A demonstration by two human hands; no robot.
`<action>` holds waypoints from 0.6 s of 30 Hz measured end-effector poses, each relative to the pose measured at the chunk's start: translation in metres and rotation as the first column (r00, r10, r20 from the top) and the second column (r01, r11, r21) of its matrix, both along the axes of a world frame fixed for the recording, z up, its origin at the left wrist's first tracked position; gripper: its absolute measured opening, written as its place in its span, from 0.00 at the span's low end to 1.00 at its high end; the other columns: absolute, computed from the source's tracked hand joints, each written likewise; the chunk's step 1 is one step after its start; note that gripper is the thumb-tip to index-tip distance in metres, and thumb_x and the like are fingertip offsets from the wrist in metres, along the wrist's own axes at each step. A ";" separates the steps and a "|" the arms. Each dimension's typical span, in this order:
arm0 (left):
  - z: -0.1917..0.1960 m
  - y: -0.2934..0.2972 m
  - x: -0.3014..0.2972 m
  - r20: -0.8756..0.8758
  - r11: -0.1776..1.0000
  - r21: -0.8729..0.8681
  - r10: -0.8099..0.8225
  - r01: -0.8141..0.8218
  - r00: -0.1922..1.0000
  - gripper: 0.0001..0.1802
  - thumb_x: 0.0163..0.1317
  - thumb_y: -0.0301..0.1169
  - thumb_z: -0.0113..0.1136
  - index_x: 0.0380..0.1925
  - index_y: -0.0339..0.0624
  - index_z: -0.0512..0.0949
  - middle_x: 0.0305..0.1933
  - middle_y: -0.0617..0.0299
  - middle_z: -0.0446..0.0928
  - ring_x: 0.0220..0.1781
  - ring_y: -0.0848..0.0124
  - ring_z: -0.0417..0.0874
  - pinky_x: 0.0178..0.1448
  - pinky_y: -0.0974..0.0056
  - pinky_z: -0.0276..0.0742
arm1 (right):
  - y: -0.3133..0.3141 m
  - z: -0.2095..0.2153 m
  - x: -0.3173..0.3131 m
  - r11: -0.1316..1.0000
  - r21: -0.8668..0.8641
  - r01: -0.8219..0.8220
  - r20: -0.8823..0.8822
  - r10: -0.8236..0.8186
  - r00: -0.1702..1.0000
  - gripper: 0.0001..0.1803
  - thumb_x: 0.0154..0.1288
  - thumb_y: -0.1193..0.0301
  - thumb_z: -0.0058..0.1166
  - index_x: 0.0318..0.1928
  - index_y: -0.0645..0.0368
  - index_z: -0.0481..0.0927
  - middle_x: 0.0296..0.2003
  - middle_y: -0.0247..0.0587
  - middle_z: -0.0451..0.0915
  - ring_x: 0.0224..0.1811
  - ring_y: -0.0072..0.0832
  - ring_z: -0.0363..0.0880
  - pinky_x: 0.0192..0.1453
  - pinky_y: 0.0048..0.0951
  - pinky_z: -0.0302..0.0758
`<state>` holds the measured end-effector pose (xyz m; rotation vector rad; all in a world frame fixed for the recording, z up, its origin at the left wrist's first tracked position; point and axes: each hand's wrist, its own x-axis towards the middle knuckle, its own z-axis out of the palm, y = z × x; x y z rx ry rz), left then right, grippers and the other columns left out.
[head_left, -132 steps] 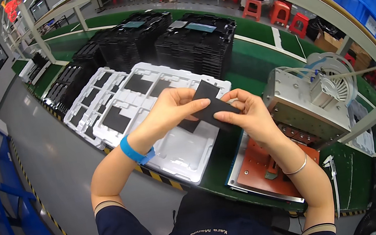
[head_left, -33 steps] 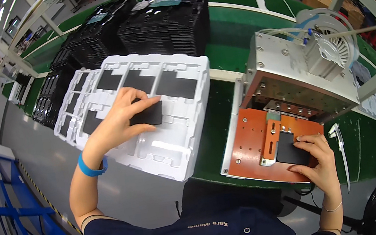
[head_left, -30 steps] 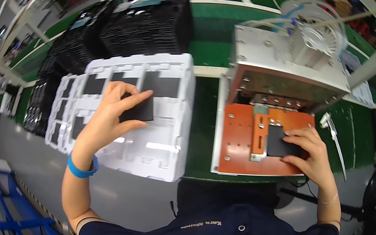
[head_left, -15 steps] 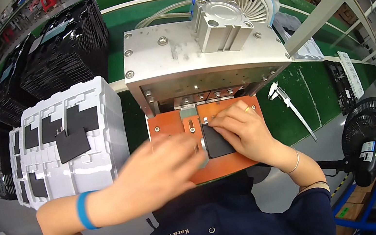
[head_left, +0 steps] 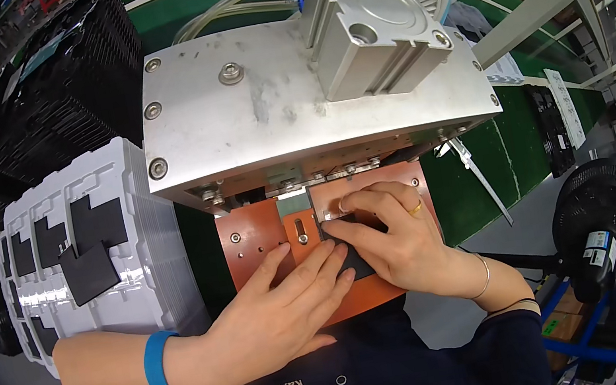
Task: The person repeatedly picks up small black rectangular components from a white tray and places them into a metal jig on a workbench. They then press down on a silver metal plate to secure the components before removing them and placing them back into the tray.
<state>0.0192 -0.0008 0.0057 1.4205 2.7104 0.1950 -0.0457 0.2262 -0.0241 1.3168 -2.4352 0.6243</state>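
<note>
A dark, flat, rectangular piece [head_left: 357, 266] lies in the orange fixture [head_left: 247, 257] beneath the metal press. My left hand [head_left: 278, 310] reaches across from the left with its fingers stretched out and open, the fingertips over the left side of the dark piece. Bent fingers of my right hand [head_left: 396, 239] close at the piece's upper left corner; what exactly sits under those fingertips is hidden. Both hands cover most of the piece. An orange slotted block [head_left: 300, 230] sits just left of it.
The silver press plate [head_left: 231, 116] with its air cylinder [head_left: 371, 29] overhangs the fixture's far side. White trays [head_left: 125, 258] bearing flat black pieces [head_left: 91, 273] stand left, black trays [head_left: 59, 95] behind. Calipers [head_left: 483, 177] lie right, near a black fan [head_left: 600, 215].
My left hand has moved right and settled with its fingers over the dark piece. My right hand stays at its upper corner. The view has shifted closer to the press.
</note>
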 end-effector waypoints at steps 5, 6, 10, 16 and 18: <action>0.002 -0.001 -0.003 0.012 1.000 -0.009 -0.001 0.001 1.000 0.41 0.61 0.60 0.57 0.66 0.43 0.68 0.72 0.49 0.64 0.74 0.58 0.63 0.73 0.47 0.60 | -0.003 0.004 -0.002 0.998 0.023 0.067 0.060 -0.068 0.996 0.21 0.52 0.75 0.62 0.50 0.55 0.83 0.51 0.39 0.76 0.55 0.39 0.71 0.53 0.38 0.71; 0.002 -0.002 -0.003 0.017 1.000 -0.011 -0.002 0.002 1.000 0.41 0.61 0.60 0.57 0.66 0.43 0.68 0.73 0.49 0.64 0.74 0.58 0.63 0.73 0.47 0.60 | -0.003 0.007 -0.002 0.996 0.017 0.091 0.086 -0.092 0.992 0.21 0.53 0.75 0.63 0.50 0.55 0.83 0.52 0.39 0.76 0.55 0.39 0.72 0.53 0.38 0.71; 0.003 -0.002 -0.003 0.088 1.000 0.028 0.011 -0.013 0.996 0.41 0.61 0.61 0.57 0.67 0.47 0.68 0.73 0.48 0.63 0.75 0.55 0.63 0.73 0.46 0.59 | 0.026 0.019 0.011 0.993 -0.048 0.106 0.224 -0.093 0.970 0.22 0.52 0.69 0.69 0.50 0.56 0.83 0.53 0.41 0.77 0.55 0.40 0.74 0.55 0.39 0.74; 0.003 -0.004 -0.007 0.173 0.992 0.105 0.048 -0.066 0.984 0.42 0.58 0.63 0.58 0.66 0.50 0.70 0.73 0.47 0.62 0.75 0.48 0.61 0.73 0.45 0.58 | 0.036 0.011 0.012 0.999 -0.024 0.022 0.265 -0.015 0.964 0.22 0.50 0.66 0.71 0.47 0.58 0.84 0.52 0.42 0.79 0.54 0.40 0.75 0.55 0.37 0.76; 0.002 -0.005 -0.013 0.173 0.989 0.109 0.079 -0.099 0.982 0.42 0.58 0.64 0.59 0.65 0.49 0.71 0.73 0.47 0.62 0.74 0.47 0.61 0.73 0.43 0.58 | 0.031 0.011 -0.002 0.998 -0.057 0.028 0.256 -0.013 0.967 0.20 0.50 0.67 0.70 0.45 0.59 0.85 0.51 0.42 0.80 0.53 0.40 0.75 0.55 0.37 0.76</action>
